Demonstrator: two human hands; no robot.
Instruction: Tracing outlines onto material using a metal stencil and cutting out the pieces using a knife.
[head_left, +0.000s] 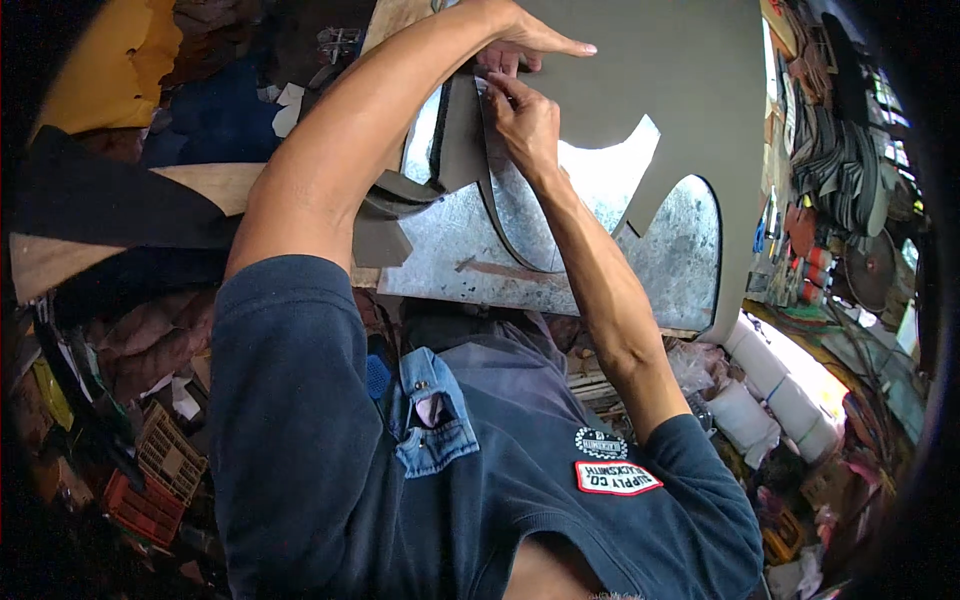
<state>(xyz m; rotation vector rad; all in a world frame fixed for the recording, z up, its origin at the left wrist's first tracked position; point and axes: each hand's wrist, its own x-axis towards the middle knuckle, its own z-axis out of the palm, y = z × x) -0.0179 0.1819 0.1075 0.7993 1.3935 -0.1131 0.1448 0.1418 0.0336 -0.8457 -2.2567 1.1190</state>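
A large grey-brown flexible sheet [690, 110] with curved cut-outs lies over a shiny metal plate [445, 255] on the bench. At the far side, my left hand [525, 40] rests on the sheet, thumb stretched out to the right and the other fingers bent down against it. Just nearer, my right hand [527, 118] is closed in a pinch at the sheet's cut edge; what its fingers hold is hidden. A thin curved strip [492, 205] of the sheet runs from beside the right hand toward me over the plate. Grey offcuts [383, 243] lie under my left forearm.
At left a black piece of material [120, 190] drapes over a wooden board [200, 182], with a yellow sheet [110, 65] beyond. Crates [170, 455] stand low left. Stacked dark curved pieces [835, 165] line the right, above white wrapped bundles [785, 385].
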